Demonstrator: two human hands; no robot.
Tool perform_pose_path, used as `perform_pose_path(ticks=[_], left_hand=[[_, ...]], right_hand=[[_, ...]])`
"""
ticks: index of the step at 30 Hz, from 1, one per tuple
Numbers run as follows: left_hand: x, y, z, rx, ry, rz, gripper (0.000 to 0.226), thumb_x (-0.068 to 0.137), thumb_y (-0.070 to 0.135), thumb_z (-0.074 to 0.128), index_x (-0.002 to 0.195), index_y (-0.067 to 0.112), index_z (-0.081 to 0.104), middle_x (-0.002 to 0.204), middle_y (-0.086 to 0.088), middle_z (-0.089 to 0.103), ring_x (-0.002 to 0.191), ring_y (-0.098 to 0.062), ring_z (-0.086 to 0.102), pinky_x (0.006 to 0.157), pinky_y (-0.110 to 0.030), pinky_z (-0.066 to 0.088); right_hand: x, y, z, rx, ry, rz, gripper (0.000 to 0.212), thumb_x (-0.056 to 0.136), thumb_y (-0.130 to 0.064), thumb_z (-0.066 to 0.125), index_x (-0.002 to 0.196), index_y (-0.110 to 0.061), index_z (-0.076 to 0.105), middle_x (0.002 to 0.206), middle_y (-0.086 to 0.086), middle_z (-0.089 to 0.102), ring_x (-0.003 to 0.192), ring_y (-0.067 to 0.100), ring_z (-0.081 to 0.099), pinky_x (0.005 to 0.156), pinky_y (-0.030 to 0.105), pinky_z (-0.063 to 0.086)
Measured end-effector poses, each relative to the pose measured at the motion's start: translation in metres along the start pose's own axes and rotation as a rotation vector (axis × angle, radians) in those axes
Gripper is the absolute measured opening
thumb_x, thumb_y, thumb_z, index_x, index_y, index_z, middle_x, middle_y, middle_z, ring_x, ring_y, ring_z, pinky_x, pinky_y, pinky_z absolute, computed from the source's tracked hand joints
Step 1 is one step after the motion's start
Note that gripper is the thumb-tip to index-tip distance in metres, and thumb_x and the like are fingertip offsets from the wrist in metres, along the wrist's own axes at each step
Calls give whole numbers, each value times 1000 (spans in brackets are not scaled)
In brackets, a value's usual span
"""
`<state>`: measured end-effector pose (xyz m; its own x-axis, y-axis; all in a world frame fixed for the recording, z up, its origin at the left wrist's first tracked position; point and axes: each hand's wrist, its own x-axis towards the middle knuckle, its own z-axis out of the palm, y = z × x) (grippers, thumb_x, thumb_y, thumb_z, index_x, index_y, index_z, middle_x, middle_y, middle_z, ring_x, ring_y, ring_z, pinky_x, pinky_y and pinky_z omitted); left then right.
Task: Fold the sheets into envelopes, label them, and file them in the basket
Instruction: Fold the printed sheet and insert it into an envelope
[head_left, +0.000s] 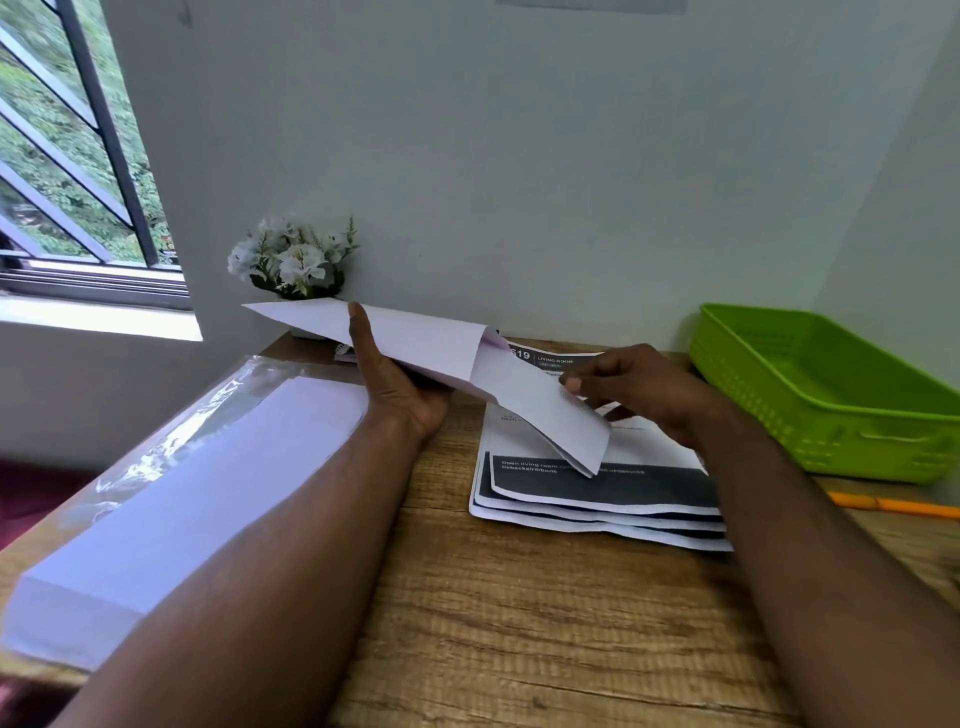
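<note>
Above the wooden desk (519, 623), the left hand (400, 384) grips a folded white paper envelope (415, 332), thumb curled over it; the right hand (639, 389) pinches a folded white sheet (550, 410) at its open end; near the desk's far right corner sits a green plastic basket (831, 374), beside a stack of printed sheets (597, 493).

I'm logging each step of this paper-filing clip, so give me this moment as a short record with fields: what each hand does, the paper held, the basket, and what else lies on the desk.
left hand: left hand grips the folded white paper envelope from beneath, held above the desk
right hand: right hand pinches a folded white sheet at the envelope's open end
basket: green plastic basket, far right; no envelopes visible inside
printed sheets: stack of printed pages with dark bands under the hands
blank paper: ream of white paper in clear wrap, left
pen: orange pen beside basket
desk: wooden desk
</note>
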<state>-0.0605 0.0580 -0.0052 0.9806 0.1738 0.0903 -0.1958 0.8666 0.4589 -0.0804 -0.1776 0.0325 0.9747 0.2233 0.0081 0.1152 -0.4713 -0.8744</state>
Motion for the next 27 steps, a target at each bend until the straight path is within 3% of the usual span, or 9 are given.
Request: perform_pose_path(ticks=[2,4,8,10,12,17,21,24,27], left_hand=[[0,0,0,-12,10,3,74,79,69,56,133,19,54,111,-11,66,104,-32,63,94,-55,49],[-2,-1,1,-15,-2,-6,66,80,68,54,123,19,58,105,-11,68,100,-31,64,93,-54,50],[-7,-3,4,35,-32,-52,59,82,71,48,108,18,61,89,-9,70,82,-27,69,82,-45,55],[-7,-2,3,42,-40,-55,60,83,70,47,109,18,60,88,-8,70,78,-26,71,76,-43,57],[-5,-1,2,32,-41,-47,61,82,70,48,114,19,59,93,-9,70,83,-27,69,79,-45,56],[-4,-3,4,28,-72,-64,65,80,72,50,117,18,58,99,-10,67,93,-30,66,92,-50,50],[-11,-8,7,69,-93,-99,62,81,72,47,105,16,59,90,-10,66,84,-28,66,86,-44,53],[-16,-11,10,76,-158,-171,64,79,73,47,98,13,61,91,-12,64,83,-29,64,93,-46,47],[-18,-14,11,108,-204,-270,77,75,76,50,113,10,60,101,-16,63,93,-32,62,100,-51,42]], right_hand=[[0,-2,1,16,5,-38,18,77,-10,76,93,-18,75,85,0,71,73,12,61,66,28,49],[1,-4,11,100,27,-83,22,74,1,75,92,-13,75,86,3,69,73,14,61,60,25,49],[8,-7,38,458,149,-141,22,72,7,73,89,-6,70,88,7,69,76,19,65,63,25,55],[10,-9,37,516,41,-119,28,71,-2,75,98,-9,69,98,6,70,85,19,66,71,31,55],[8,-5,21,397,-132,-95,47,69,-13,76,114,-20,65,116,-1,67,98,16,63,80,35,49],[7,14,1,228,-280,-77,68,77,0,71,130,-38,53,130,-8,60,104,16,56,74,33,36],[9,7,19,184,-161,-115,58,75,-12,76,123,-39,58,121,-9,65,106,18,57,75,33,38],[9,2,26,194,-37,-139,63,70,-16,82,123,-37,58,120,-4,62,103,12,58,76,26,43],[9,0,35,137,75,-194,75,66,-19,85,132,-33,52,120,-8,56,98,3,57,80,19,48]])
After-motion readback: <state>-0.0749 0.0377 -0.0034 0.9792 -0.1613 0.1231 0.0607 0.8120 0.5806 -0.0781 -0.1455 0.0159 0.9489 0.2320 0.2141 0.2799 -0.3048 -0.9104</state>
